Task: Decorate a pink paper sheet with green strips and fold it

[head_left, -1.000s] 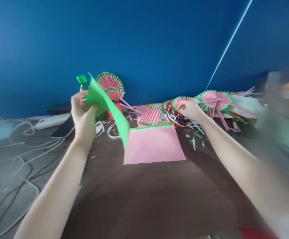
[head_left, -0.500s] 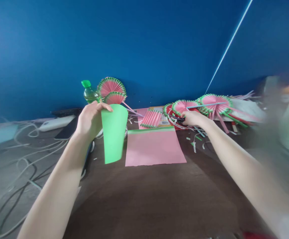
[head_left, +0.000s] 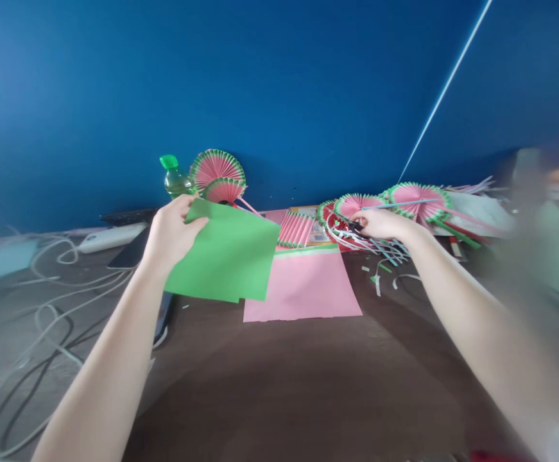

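A green paper sheet (head_left: 224, 253) hangs from my left hand (head_left: 173, 234), pinched at its upper left corner between thumb and fingers. The sheet covers the left part of a pink paper sheet (head_left: 308, 289), which lies on the table with a green strip along its far edge. At the back right, my right hand (head_left: 380, 226) has its fingers closed on what look like black scissors (head_left: 355, 226), mostly hidden under the fingers. Thin white paper strips (head_left: 349, 240) lie beside that hand. Just behind the pink sheet is a pleated pink paper piece (head_left: 296, 229) with green edges.
Round pink-and-green paper fans (head_left: 216, 170) stand by a green-capped bottle (head_left: 176, 176) at the back left. More fans (head_left: 416, 199) lie at the back right near paper scraps. White cables (head_left: 48, 314) coil over the left side. A blue wall (head_left: 279, 96) rises behind the table.
The green sheet, curled and upright before, has swung out to the right and now spreads flat over part of the pink sheet. My right hand has shifted slightly to the right among the strips.
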